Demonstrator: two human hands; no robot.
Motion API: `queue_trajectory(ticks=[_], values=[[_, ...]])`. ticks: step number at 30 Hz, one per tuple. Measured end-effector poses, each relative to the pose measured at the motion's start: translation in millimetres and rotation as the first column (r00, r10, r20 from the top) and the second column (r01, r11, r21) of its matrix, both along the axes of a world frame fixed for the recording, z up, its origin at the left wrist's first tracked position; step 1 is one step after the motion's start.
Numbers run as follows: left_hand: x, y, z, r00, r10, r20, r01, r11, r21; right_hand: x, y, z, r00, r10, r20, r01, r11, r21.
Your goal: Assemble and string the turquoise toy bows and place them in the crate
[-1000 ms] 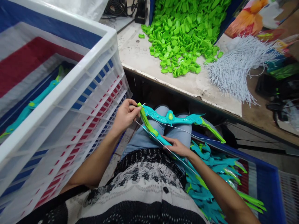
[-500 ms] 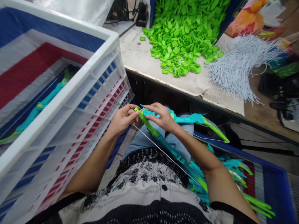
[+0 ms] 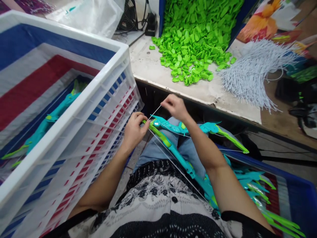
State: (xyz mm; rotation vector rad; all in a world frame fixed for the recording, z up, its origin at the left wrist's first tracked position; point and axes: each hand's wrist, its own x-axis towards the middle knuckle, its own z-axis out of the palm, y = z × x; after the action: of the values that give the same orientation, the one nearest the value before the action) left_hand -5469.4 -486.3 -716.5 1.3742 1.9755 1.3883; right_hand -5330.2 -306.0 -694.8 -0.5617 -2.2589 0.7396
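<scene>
My left hand (image 3: 135, 129) is closed on the green tip of a teal-and-green toy bow (image 3: 177, 153), which lies slanting across my lap. In my right hand (image 3: 174, 107), raised above the bow, the fingers pinch the end of a white string (image 3: 155, 112). That string runs taut down to the bow tip at my left fingertips. Another stretch of white string follows the bow's length toward my waist. A second teal-and-green toy bow (image 3: 203, 127) rests over my knees, below my right wrist. My left fingers partly hide the first bow's tip.
A white crate (image 3: 123, 54) at left has a striped lining and toy bows inside. On the worktable (image 3: 151, 71) are a heap of green plastic pieces (image 3: 190, 53) and a bundle of white strings (image 3: 257, 72). A blue bin (image 3: 299, 195) at right holds more bows.
My right hand has lifted away from the bow tip, up and to the right, drawing the string taut. My left hand stays at the tip. The view has shifted slightly.
</scene>
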Motion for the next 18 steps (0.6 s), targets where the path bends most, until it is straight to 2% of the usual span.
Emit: queue_trajectory(ticks=[1,3,5,7,9,11,12,13,14,16,18], values=[[1.5,1.7,-1.0,1.0,-0.004,-0.015,0.004,0.999,0.049,3.1,18.5,-0.4,0.992,-0.118,-0.041,0.116,0.992,-0.04],[3.4,5.2,-1.8,0.998,-0.065,0.012,0.064,0.993,0.099,8.4,43.8,2.8,0.929,-0.342,-0.139,0.325,0.936,-0.134],[2.6,9.3,-1.0,0.987,-0.15,0.063,0.144,0.986,0.088,8.9,40.5,10.9,0.871,-0.437,-0.226,0.398,0.896,-0.198],[-1.1,14.2,1.6,0.955,-0.208,0.213,0.2,0.978,0.059,2.9,5.8,18.3,0.887,-0.373,-0.272,0.33,0.924,-0.191],[-7.6,19.1,6.2,0.853,-0.203,0.481,0.213,0.976,0.036,-7.7,-45.7,17.9,0.94,-0.22,-0.262,0.199,0.974,-0.104],[-15.6,22.0,13.3,0.718,-0.136,0.682,0.181,0.984,0.006,-19.2,-92.5,7.0,0.975,-0.035,-0.222,0.043,0.999,0.029],[-19.8,22.1,17.6,0.693,-0.096,0.714,0.151,0.988,-0.014,-24.4,-109.2,-1.6,0.981,0.015,-0.191,-0.004,0.998,0.062],[-23.7,21.0,22.2,0.718,-0.061,0.693,0.119,0.992,-0.036,-28.9,-120.3,-11.1,0.985,0.042,-0.165,-0.031,0.997,0.073],[-26.9,18.7,26.9,0.781,-0.025,0.624,0.073,0.996,-0.051,-32.8,-126.5,-20.6,0.988,0.043,-0.146,-0.034,0.998,0.061],[-30.5,11.5,34.9,0.912,0.04,0.407,-0.025,0.999,-0.041,-38.8,-128.2,-36.3,0.991,0.005,-0.134,-0.006,1.0,-0.002],[-29.1,3.6,38.9,0.952,0.091,0.291,-0.095,0.996,-0.001,-42.2,-124.5,-44.3,0.989,-0.026,-0.147,0.014,0.997,-0.076]])
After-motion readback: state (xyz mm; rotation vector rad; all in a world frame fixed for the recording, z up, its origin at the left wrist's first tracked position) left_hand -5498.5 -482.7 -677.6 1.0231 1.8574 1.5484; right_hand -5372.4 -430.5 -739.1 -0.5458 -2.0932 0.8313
